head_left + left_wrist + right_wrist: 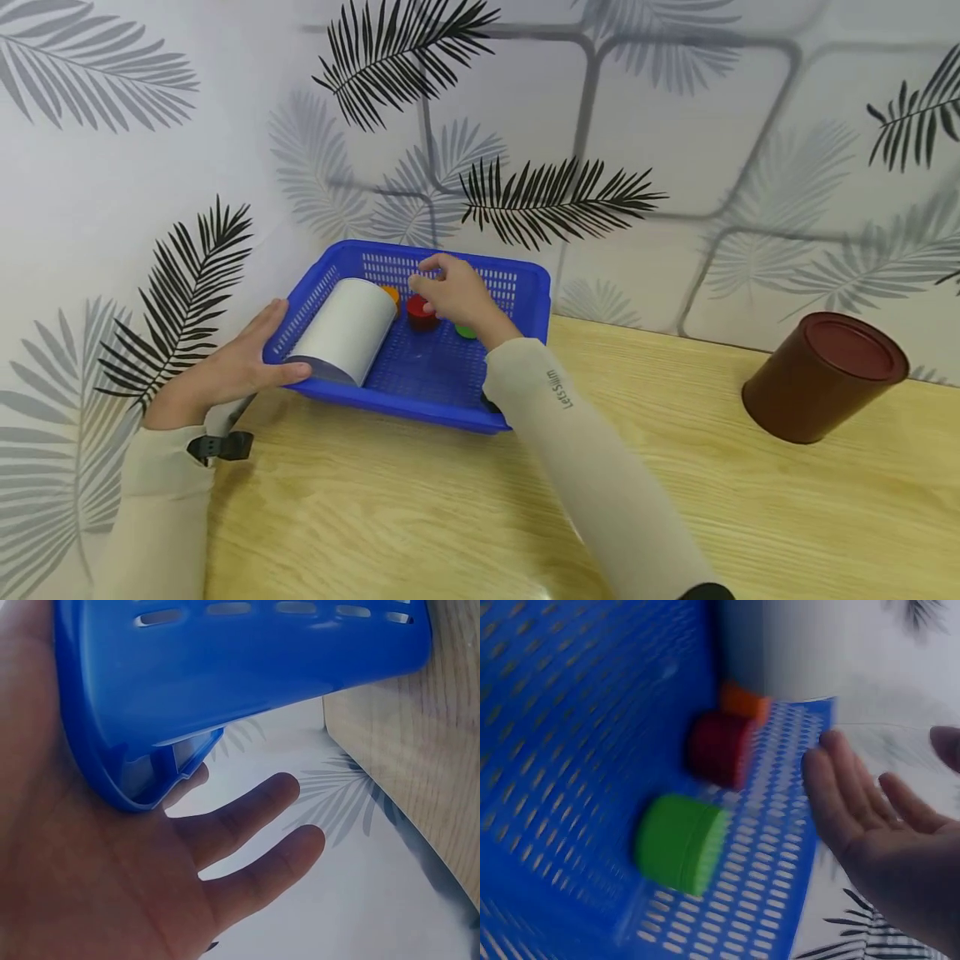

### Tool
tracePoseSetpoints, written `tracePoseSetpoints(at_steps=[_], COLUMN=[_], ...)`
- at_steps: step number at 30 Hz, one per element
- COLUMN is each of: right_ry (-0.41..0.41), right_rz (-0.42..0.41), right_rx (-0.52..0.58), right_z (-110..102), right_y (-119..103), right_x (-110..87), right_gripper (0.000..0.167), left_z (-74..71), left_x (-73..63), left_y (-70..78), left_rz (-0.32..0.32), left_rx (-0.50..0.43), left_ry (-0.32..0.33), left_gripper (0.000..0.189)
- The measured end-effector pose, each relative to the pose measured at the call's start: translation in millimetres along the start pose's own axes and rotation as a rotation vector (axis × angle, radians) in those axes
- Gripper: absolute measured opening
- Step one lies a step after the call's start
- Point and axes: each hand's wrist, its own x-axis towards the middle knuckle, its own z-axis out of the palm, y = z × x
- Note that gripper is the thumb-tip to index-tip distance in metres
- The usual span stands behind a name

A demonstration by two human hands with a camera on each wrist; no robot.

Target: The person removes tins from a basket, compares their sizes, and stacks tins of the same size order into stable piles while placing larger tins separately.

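Note:
A blue plastic basket (405, 405) with slotted walls stands on the table by the wall. My left hand (236, 358) rests against its left front corner, thumb along the front rim; the left wrist view shows the fingers extended past the corner. My right hand (453, 292) hovers over the basket's back part, fingers loosely bent, holding nothing. Below it are a small red lidded tub (422, 317) and a green one (676, 844), partly hidden by the hand in the head view. An orange item (391, 297) sits behind a large white cylinder (348, 321) lying at the left.
A brown lidded can (821, 379) stands on the wooden table (637, 400) to the right. Something dark (489, 404) shows at the basket's right front, mostly behind my right sleeve (577, 450). A leaf-patterned wall (660, 150) rises right behind the basket.

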Motion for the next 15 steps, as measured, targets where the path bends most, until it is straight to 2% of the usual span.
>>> tracePoseSetpoints(at_steps=[3, 6, 11, 15], right_ry=[-0.069, -0.124, -0.296, -0.378], right_rz=[0.056, 0.077, 0.14, 0.197], right_rx=[-0.029, -0.041, -0.04, -0.072], right_z=[13, 22, 37, 47], right_y=[3, 4, 3, 3], right_x=[7.1, 16.3, 25.2, 28.5], right_gripper=[0.052, 0.058, 0.07, 0.078], left_z=[0.8, -2.2, -2.6, -1.6], left_x=[-0.9, -0.1, -2.1, -2.8], left_y=[-0.4, 2.5, 2.5, 0.3], left_rz=[-0.007, -0.011, -0.02, -0.009], left_rx=[-0.005, -0.01, -0.018, -0.02], left_ry=[-0.002, -0.008, -0.005, 0.004], left_gripper=[0.118, 0.118, 0.119, 0.119])
